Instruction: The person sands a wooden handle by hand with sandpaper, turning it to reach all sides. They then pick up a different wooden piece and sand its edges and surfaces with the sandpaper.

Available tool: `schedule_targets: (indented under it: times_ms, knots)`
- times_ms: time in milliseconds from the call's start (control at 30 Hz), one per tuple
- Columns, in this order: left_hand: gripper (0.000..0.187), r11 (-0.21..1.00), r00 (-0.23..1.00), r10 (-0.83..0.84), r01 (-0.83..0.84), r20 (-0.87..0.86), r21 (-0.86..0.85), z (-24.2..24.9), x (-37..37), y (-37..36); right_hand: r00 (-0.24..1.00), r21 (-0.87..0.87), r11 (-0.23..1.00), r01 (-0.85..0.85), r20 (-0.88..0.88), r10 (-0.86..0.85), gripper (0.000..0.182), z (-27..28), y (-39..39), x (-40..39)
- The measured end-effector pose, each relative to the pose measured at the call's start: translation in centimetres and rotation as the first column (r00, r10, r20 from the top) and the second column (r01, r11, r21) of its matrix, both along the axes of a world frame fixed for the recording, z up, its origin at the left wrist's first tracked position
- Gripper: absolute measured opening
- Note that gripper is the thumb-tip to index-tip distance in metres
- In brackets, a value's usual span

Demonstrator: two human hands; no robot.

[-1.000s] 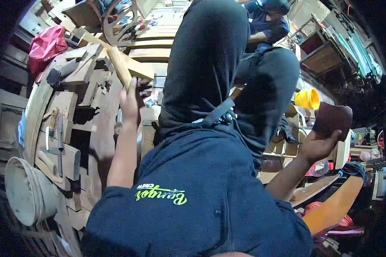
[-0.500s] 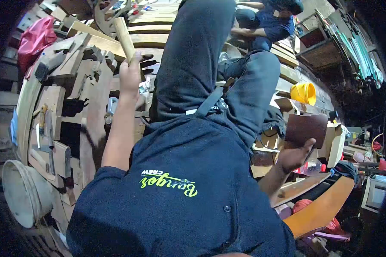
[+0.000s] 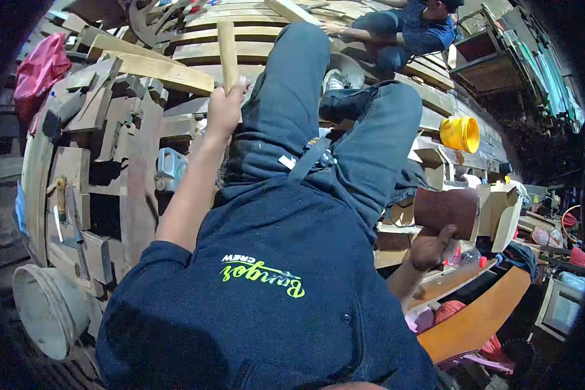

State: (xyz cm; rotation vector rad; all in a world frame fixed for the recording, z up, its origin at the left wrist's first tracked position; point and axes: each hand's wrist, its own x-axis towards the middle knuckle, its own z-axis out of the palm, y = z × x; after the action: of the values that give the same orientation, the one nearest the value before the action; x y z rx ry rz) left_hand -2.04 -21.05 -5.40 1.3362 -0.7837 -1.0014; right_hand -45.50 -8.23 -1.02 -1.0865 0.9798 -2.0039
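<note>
Now, a pale wooden piece (image 3: 227,52) in our left hand (image 3: 224,114) and a brown sheet (image 3: 445,211) in our right hand (image 3: 430,252)

In the head view, our left hand is closed around the lower end of the pale wooden piece, and the rest of it sticks out beyond the fist. The piece is beside our left knee (image 3: 302,49), and to its left lies a thick wooden beam (image 3: 159,70). Our right hand is partly closed on the brown sheet, with the thumb near the lower edge; how firmly it presses, we cannot tell. This sheet is at our right side, near an open cardboard box (image 3: 502,218) and a clear bottle (image 3: 465,255) with red cap. Below them we see an orange board (image 3: 478,315). A yellow bucket (image 3: 459,134) stands farther forward. On our left side are a bluish jug (image 3: 172,168), a whitish bucket (image 3: 49,312) and a red bag (image 3: 42,68). In front, another person (image 3: 426,29) has one hand near a pale plank (image 3: 292,12).
</note>
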Motion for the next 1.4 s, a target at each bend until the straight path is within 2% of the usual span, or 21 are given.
schedule_targets:
  times_ms: [67,167,233,267,300,367,433,500,567,633,667,700,767,800,900,933,1133,1167,1200,1267,1400]
  knots:
    - [0.038,0.997,0.994,0.006,-0.015,0.108,0.081,-0.6,-0.7,0.1,0.995,-0.044,0.999,-0.025,-0.096,0.02,0.049,-0.5,-0.3,-0.6]
    - [0.036,0.998,0.998,-0.063,0.063,0.015,0.019,-0.9,-1.0,0.2,0.988,0.03,0.991,0.129,-0.095,-0.126,0.048,1.1,-2.1,0.7]
    - [0.036,0.998,0.991,-0.019,0.011,-0.136,-0.059,-0.1,-0.9,0.1,0.966,-0.082,0.976,-0.2,-0.184,0.182,0.045,3.2,-3.3,1.7]
    - [0.036,1.0,0.986,0.004,0.0,-0.165,0.025,0.4,-0.3,-0.2,0.99,0.036,0.998,-0.046,-0.13,0.05,0.045,2.8,-3.6,1.2]
    - [0.037,0.999,0.99,0.029,-0.031,-0.137,-0.01,0.4,0.1,-0.4,0.989,0.043,0.998,-0.035,-0.14,0.041,0.045,3.1,-4.0,1.4]
    - [0.037,0.999,0.984,0.03,-0.032,-0.176,-0.011,0.5,0.7,-0.7,0.984,-0.009,1.0,-0.025,-0.174,0.023,0.052,3.7,-5.0,2.0]
    - [0.037,1.0,0.99,0.014,-0.012,-0.143,0.016,0.0,0.7,-0.8,0.984,0.031,0.999,-0.025,-0.177,0.03,0.051,4.0,-5.5,1.8]
    - [0.037,0.996,0.984,0.01,0.007,-0.179,0.094,-0.8,-0.2,-0.6,0.972,-0.034,0.995,-0.089,-0.222,0.08,0.047,4.2,-6.4,1.8]
    - [0.036,0.992,0.994,-0.064,0.073,-0.091,0.101,-1.3,-1.0,-0.5,0.967,0.014,0.994,-0.105,-0.232,0.106,0.048,4.8,-7.0,1.5]
    - [0.035,0.985,0.996,-0.079,0.07,0.048,0.158,-0.4,-1.7,-0.5,0.986,0.019,0.995,-0.095,-0.138,0.096,0.048,5.3,-7.8,2.3]
    - [0.036,0.986,0.996,-0.069,0.059,0.061,0.157,-0.8,-1.7,-0.6,0.987,0.041,0.997,0.065,-0.151,-0.058,0.047,5.6,-8.4,2.8]
    - [0.037,0.987,0.996,-0.059,0.047,0.074,0.153,-1.2,-1.6,-0.9,0.985,0.052,0.996,0.071,-0.16,-0.062,0.047,5.7,-8.8,2.8]
    - [0.033,0.994,0.998,-0.062,0.064,-0.024,0.093,-2.0,-1.5,-1.6,0.98,0.111,0.976,0.188,0.047,-0.194,0.044,5.8,-9.8,2.8]
    - [0.034,0.989,0.996,-0.088,0.09,-0.021,0.12,-2.2,-1.4,-1.9,0.996,0.094,0.992,0.088,-0.019,-0.086,0.042,6.3,-10.8,2.7]
    - [0.036,0.974,0.994,-0.1,0.087,0.054,0.209,-2.7,-1.5,-2.6,1.0,0.149,0.989,0.003,-0.016,0.0,0.042,6.9,-13.0,3.7]
    - [0.036,0.963,0.987,-0.098,0.062,0.126,0.264,-2.7,-1.8,-2.8,0.999,0.206,0.978,0.042,0.01,-0.045,0.042,7.1,-13.8,4.5]
    - [0.033,0.93,0.99,-0.116,0.081,0.079,0.359,-1.5,-2.8,-2.7,0.997,0.295,0.954,-0.06,0.066,0.043,0.043,5.0,-18.5,5.7]
    - [0.033,0.953,0.995,-0.089,0.075,0.035,0.293,-1.5,-2.8,-2.7,0.997,0.326,0.943,-0.073,0.059,0.057,0.045,4.5,-19.2,5.8]
    - [0.032,0.957,0.991,-0.127,0.113,0.038,0.268,-1.5,-2.1,-2.9,0.984,0.317,0.931,-0.18,0.065,0.167,0.043,4.2,-19.9,5.8]
    - [0.033,0.968,0.987,-0.156,0.161,-0.037,0.192,-1.6,-0.1,-3.0,0.985,0.353,0.92,-0.173,0.058,0.163,0.041,3.2,-21.1,6.3]
    - [0.035,0.922,0.961,0.148,-0.049,-0.234,0.383,-1.6,2.5,-2.6,0.975,0.435,0.872,-0.223,0.079,0.21,0.038,1.5,-22.8,7.3]
